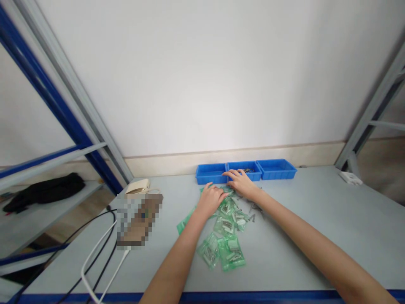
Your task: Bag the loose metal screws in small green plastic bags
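Note:
My left hand (211, 199) rests over the upper end of a pile of green plastic bags (226, 226), its thumb apart from the bent fingers. Just right of it, my right hand (241, 184) reaches in front of the middle blue bin (255, 174), fingers spread and curved, near a green bag at the top of the pile. I see nothing held in either hand, though the undersides are hidden. Small metal pieces show through the bags. Loose screw-like metal pieces (255, 207) lie beside the pile, under my right forearm.
A left blue bin (211, 174) and a right blue bin (276, 169) flank the middle one along the wall. At left are a blurred-out flat object (141, 221), a cream-coloured box (138, 186) and cables (90, 266). A white item (350, 178) sits far right.

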`<state>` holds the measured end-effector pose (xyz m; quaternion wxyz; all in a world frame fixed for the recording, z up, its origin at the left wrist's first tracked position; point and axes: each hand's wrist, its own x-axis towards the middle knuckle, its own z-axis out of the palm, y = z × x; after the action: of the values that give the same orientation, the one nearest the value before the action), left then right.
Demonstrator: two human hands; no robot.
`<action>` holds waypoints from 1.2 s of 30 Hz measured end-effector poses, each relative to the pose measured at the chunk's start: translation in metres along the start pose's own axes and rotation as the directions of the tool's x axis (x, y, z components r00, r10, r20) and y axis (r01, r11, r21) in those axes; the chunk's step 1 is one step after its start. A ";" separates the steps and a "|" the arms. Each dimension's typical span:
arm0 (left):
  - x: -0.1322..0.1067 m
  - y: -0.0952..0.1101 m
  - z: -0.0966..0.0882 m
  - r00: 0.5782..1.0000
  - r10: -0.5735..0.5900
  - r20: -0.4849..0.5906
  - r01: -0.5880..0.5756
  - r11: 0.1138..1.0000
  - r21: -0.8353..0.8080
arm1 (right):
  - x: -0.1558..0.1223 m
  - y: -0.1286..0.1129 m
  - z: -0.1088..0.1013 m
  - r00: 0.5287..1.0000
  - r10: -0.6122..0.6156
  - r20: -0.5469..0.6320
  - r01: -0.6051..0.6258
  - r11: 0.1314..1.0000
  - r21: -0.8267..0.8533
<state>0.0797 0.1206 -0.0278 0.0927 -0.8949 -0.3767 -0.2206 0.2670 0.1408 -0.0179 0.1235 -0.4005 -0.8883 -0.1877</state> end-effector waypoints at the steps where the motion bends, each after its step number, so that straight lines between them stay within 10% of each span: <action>1: 0.000 -0.001 0.000 1.000 -0.002 -0.007 0.002 1.000 0.010 | 0.001 0.001 0.000 1.000 0.011 0.013 -0.011 1.000 -0.003; 36: -0.004 -0.003 0.006 0.991 -0.123 0.056 0.117 0.988 0.096 | -0.023 0.003 0.001 0.951 0.304 -0.063 -0.293 0.945 0.142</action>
<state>0.0768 0.1220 -0.0351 0.1087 -0.8717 -0.4425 -0.1805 0.2843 0.1282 -0.0268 0.2138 -0.5133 -0.8217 -0.1247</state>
